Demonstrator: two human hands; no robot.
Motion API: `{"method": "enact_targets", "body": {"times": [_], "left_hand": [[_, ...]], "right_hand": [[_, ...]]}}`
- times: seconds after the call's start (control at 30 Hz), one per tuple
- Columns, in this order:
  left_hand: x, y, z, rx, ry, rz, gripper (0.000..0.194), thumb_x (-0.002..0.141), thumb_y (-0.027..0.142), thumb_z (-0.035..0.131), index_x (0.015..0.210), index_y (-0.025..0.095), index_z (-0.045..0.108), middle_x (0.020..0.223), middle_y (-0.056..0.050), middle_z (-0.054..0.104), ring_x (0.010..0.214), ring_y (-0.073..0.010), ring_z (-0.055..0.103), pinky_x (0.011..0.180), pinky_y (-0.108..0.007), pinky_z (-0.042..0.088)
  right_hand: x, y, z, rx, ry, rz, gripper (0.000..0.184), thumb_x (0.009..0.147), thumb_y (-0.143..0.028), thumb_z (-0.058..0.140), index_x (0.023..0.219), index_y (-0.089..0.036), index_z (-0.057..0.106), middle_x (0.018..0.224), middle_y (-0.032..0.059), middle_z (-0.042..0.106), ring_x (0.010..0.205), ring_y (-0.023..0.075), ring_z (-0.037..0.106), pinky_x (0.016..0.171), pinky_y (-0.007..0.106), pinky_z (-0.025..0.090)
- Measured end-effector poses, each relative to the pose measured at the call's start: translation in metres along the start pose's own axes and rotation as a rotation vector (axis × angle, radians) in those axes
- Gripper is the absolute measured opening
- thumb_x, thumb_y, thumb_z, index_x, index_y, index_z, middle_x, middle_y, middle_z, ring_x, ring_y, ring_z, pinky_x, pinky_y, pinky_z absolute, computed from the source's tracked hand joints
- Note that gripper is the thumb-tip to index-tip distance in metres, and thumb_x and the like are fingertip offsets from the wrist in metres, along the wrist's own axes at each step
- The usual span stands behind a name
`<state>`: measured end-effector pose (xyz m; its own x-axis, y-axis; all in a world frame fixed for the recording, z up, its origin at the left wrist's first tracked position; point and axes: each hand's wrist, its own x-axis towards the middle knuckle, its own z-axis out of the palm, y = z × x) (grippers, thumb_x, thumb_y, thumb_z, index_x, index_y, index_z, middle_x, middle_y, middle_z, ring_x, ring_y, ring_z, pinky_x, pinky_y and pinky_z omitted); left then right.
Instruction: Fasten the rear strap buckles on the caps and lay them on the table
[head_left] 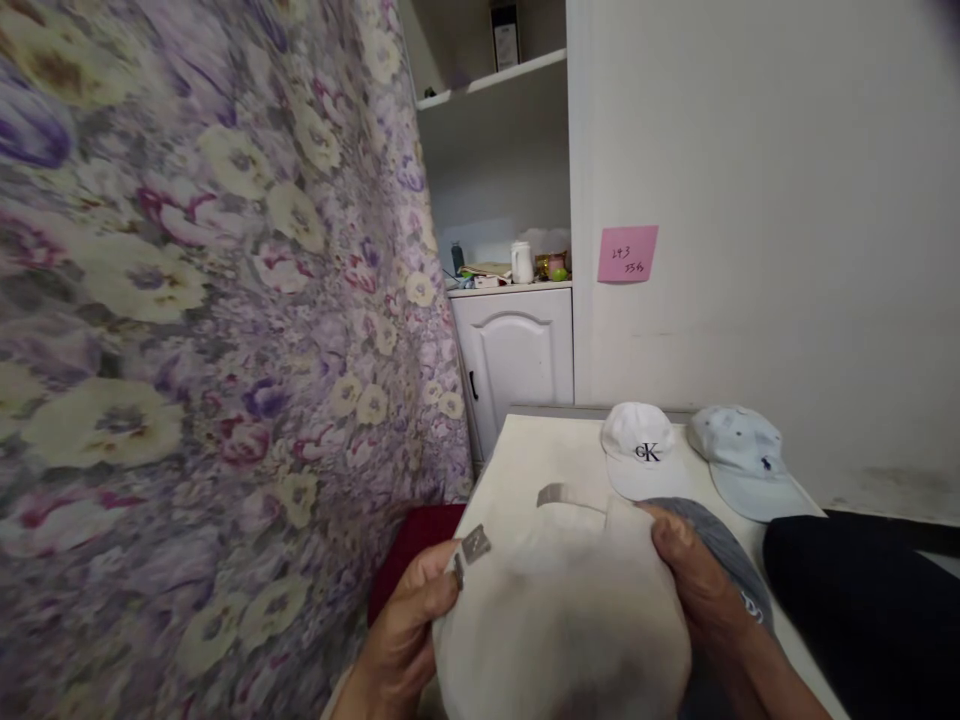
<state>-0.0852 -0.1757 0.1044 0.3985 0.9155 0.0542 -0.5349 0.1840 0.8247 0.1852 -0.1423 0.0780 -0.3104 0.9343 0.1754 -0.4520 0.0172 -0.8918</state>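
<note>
A cream-coloured baseball cap (562, 610) is held up between both hands, slightly blurred, with its strap opening facing up. My left hand (409, 625) pinches the left edge of the cap, close to a small greyish tab (475, 543) and a bit of metal. On the right, my right hand (701, 575) grips the opposite edge, thumb on top. A short greyish strap piece (553, 494) shows at the top of the opening. Behind my right hand lies a grey cap (697, 525) with white lettering, partly covered by the hand and the cream cap.
A white cap (636, 440) with CK lettering and a pale blue cap (739, 450) rest at the far end of the white table (517, 450). Dark fabric (862, 600) lies to the right. A floral curtain (225, 350) hangs at left; a white cabinet (517, 345) stands behind.
</note>
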Motion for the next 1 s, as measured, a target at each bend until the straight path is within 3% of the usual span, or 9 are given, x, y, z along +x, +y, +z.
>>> {"method": "enact_targets", "body": {"times": [0.13,0.23,0.33,0.43,0.53,0.63,0.73,0.87,1.0], "left_hand": [[-0.016,-0.025,-0.008,0.117,0.045,-0.128,0.037,0.061,0.044,0.090,0.074,0.011,0.077,0.061,-0.002,0.063,0.056,-0.0112,0.056,0.053,-0.019,0.039],[-0.031,-0.039,-0.006,0.156,0.046,-0.209,0.040,0.060,0.048,0.089,0.072,0.012,0.075,0.059,0.000,0.057,0.051,-0.0083,0.045,0.050,-0.020,0.030],[-0.035,-0.039,0.006,0.265,-0.042,-0.227,0.040,0.065,0.050,0.086,0.069,0.013,0.072,0.058,0.002,0.049,0.053,-0.0082,0.038,0.052,-0.022,0.025],[-0.033,-0.034,0.018,0.394,-0.122,-0.242,0.040,0.069,0.053,0.082,0.068,0.014,0.069,0.060,0.003,0.047,0.056,-0.0092,0.037,0.053,-0.024,0.022],[-0.032,-0.036,0.025,0.461,-0.134,-0.258,0.043,0.069,0.057,0.080,0.068,0.016,0.067,0.061,0.003,0.046,0.058,-0.0099,0.036,0.053,-0.024,0.022],[-0.036,-0.042,0.030,0.505,-0.141,-0.310,0.044,0.069,0.060,0.079,0.069,0.017,0.068,0.060,0.005,0.045,0.058,-0.0098,0.035,0.053,-0.024,0.022],[-0.040,-0.046,0.035,0.502,-0.143,-0.379,0.042,0.071,0.060,0.078,0.076,0.019,0.072,0.062,0.005,0.044,0.059,-0.0106,0.034,0.053,-0.023,0.023],[-0.042,-0.046,0.041,0.535,-0.135,-0.375,0.041,0.073,0.060,0.077,0.080,0.019,0.074,0.066,0.004,0.046,0.063,-0.0116,0.036,0.054,-0.023,0.024],[-0.039,-0.046,0.045,0.564,-0.128,-0.345,0.040,0.073,0.059,0.077,0.077,0.019,0.071,0.064,0.005,0.045,0.061,-0.0105,0.034,0.053,-0.022,0.023]], "right_hand": [[-0.024,0.021,-0.021,-0.044,-0.082,0.148,0.042,0.072,-0.058,0.078,0.066,-0.018,0.065,0.054,-0.0044,0.051,0.047,0.0082,0.039,0.047,0.022,0.026],[-0.046,0.031,-0.037,-0.125,-0.163,0.228,0.044,0.070,-0.057,0.081,0.072,-0.015,0.067,0.060,-0.0029,0.053,0.053,0.0083,0.040,0.049,0.022,0.026],[-0.063,0.025,-0.040,-0.229,-0.250,0.251,0.046,0.074,-0.062,0.075,0.078,-0.016,0.068,0.063,-0.0041,0.051,0.056,0.0085,0.038,0.051,0.022,0.026],[-0.073,0.005,-0.030,-0.323,-0.242,0.265,0.040,0.074,-0.057,0.077,0.080,-0.019,0.069,0.064,-0.0056,0.049,0.059,0.0098,0.038,0.055,0.023,0.029],[-0.079,-0.019,-0.011,-0.414,-0.181,0.392,0.021,0.073,-0.039,0.078,0.079,-0.020,0.069,0.067,-0.0053,0.052,0.066,0.0126,0.046,0.058,0.023,0.034],[-0.081,-0.042,0.009,-0.499,-0.264,0.424,0.005,0.073,-0.019,0.070,0.074,-0.021,0.065,0.069,-0.0060,0.054,0.068,0.0130,0.050,0.060,0.024,0.036],[-0.082,-0.054,0.022,-0.578,-0.268,0.397,0.017,0.075,-0.006,0.058,0.076,-0.022,0.063,0.073,-0.0059,0.057,0.072,0.0135,0.053,0.065,0.024,0.039],[-0.081,-0.044,0.024,-0.510,-0.265,0.334,0.016,0.079,-0.008,0.056,0.082,-0.021,0.064,0.079,-0.0035,0.062,0.077,0.0151,0.056,0.067,0.026,0.042],[-0.081,-0.020,0.017,-0.436,-0.203,0.313,0.007,0.089,-0.022,0.059,0.084,-0.020,0.063,0.073,-0.0042,0.058,0.067,0.0123,0.054,0.060,0.024,0.040]]}}
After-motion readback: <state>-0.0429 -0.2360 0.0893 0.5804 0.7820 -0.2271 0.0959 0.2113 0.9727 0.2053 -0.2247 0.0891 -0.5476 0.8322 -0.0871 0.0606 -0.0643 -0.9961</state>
